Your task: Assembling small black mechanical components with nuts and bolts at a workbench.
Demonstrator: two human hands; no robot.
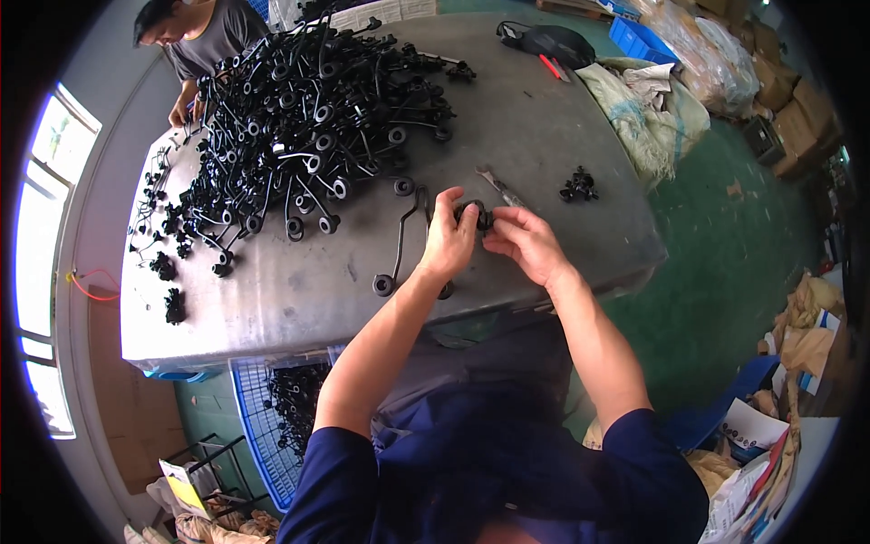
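Note:
My left hand (450,238) is closed around a black round-ended part (478,216), thumb on top, above the near side of the metal table. From the other side, my right hand (533,247) grips the same part with its thumb and fingertips. Fingers cover much of it, so its full shape is hidden. Just left of my left hand lies a bent black rod link (401,238) with a ring at each end. Another black ring end (446,290) shows beneath my left wrist; what it joins is hidden. Beyond my hands rests a metal hand tool (501,188) with a forked end.
A big heap of black rod links (299,127) covers the table's (362,331) left and far part. Small black pieces (578,185) are clustered at right. A black bag (548,43) and a red-handled tool (555,68) lie far right. Another person (213,41) works at far left.

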